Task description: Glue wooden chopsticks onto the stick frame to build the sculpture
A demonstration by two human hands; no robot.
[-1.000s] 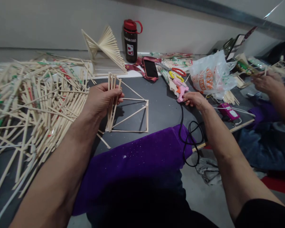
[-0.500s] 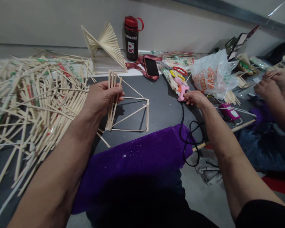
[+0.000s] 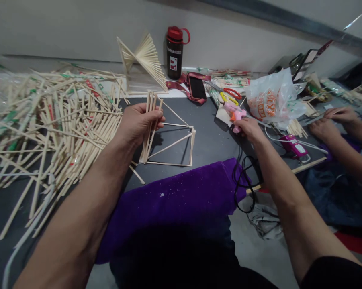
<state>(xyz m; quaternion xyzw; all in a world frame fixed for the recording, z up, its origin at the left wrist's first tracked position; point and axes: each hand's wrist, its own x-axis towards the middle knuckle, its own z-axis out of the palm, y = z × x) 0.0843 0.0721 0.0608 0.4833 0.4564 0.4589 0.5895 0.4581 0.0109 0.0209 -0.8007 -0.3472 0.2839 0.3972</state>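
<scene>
Several wooden chopsticks (image 3: 152, 105) stand side by side, pinched between the thumb and fingers of my left hand (image 3: 143, 120). Their lower ends meet a corner of an open chopstick frame (image 3: 169, 163) on the grey table. My right hand (image 3: 249, 127) is closed round the handle of a pink glue gun (image 3: 236, 114) with an orange trigger. Its nozzle end is over a pale piece of card (image 3: 223, 115). A black cord (image 3: 240, 176) hangs in loops below. One loose chopstick (image 3: 138, 175) lies near the frame.
A large heap of chopsticks (image 3: 63, 124) covers the left side. Behind stand a twisted chopstick model (image 3: 147, 60), a bottle (image 3: 174, 56), a phone (image 3: 197, 88), scissors (image 3: 231, 93) and a plastic bag (image 3: 273, 96). Purple cloth (image 3: 181, 192) lies along the front edge. A co-worker's hands (image 3: 331, 122) are at right.
My right hand has lifted the glue gun slightly, and its grip has closed further round the handle. My left hand keeps holding the chopsticks. The whole view has shifted a little.
</scene>
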